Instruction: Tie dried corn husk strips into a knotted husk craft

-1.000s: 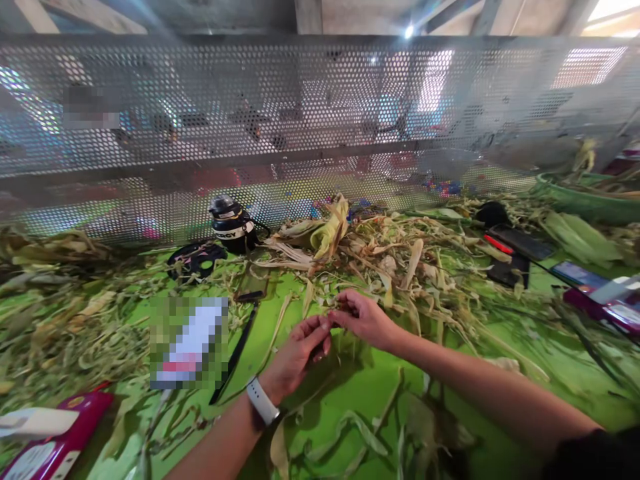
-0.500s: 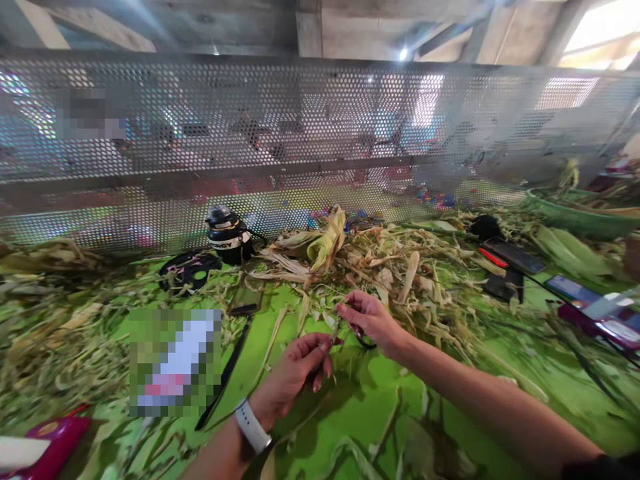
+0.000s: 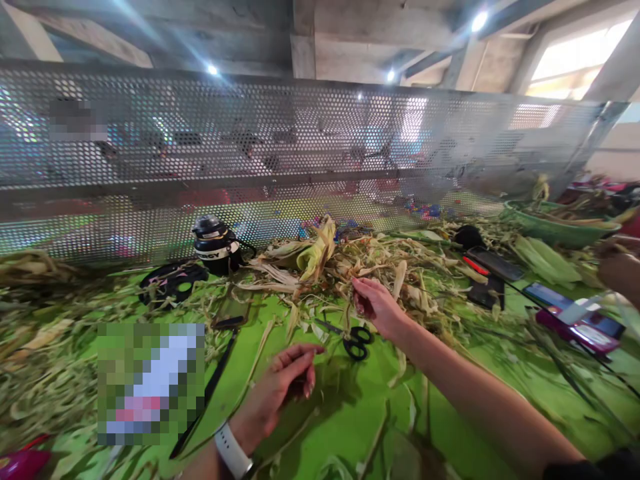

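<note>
My left hand [image 3: 283, 380], with a white watch band [image 3: 233, 450] on its wrist, hovers over the green table [image 3: 320, 433]. Its fingers are curled loosely with gaps between them, and nothing shows in them. My right hand [image 3: 377, 305] is farther forward, fingertips pinched at the near edge of a heap of dry husks [image 3: 415, 290]. A thin pale strip [image 3: 347, 310] hangs by those fingertips. Black-handled scissors [image 3: 357, 342] lie on the table just below my right hand, between the two hands.
A black bottle [image 3: 215, 247] stands by the perforated metal screen [image 3: 300, 147]. Phones [image 3: 495, 263] lie at right, near a green basin [image 3: 555, 227] of husks. A magenta device [image 3: 580, 333] is nearer. Husk strips cover the left; a long black strip [image 3: 213, 380] lies left of my hands.
My hands have moved apart, the right one forward and the left one down and leftward. The scissors now show more fully. The whole view has shifted a little.
</note>
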A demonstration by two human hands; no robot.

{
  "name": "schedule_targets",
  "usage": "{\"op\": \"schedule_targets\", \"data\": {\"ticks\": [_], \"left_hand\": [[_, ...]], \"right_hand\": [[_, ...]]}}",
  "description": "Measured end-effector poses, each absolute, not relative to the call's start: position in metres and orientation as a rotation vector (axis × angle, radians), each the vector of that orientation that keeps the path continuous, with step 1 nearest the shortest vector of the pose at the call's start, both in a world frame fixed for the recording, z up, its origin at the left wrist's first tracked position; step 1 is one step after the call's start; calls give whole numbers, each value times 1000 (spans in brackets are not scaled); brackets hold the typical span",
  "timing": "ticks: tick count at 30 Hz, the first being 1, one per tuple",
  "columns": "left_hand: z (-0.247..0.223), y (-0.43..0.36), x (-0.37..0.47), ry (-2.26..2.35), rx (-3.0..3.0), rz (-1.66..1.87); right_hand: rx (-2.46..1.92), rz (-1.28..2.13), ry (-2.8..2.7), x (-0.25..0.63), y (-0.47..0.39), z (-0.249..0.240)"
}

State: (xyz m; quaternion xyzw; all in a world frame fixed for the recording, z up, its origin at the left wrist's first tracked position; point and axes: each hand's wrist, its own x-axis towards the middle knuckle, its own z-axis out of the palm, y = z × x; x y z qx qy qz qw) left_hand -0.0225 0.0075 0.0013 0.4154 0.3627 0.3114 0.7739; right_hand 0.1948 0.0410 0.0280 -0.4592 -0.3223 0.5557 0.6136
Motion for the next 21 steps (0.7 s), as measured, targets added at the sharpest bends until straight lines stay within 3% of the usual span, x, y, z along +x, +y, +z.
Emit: {"op": "schedule_targets", "data": {"ticks": [21], "left_hand": [[-11,16,-22,890,807,814]], "right_hand": [[-976,1372,-628,201,42,35]]}}
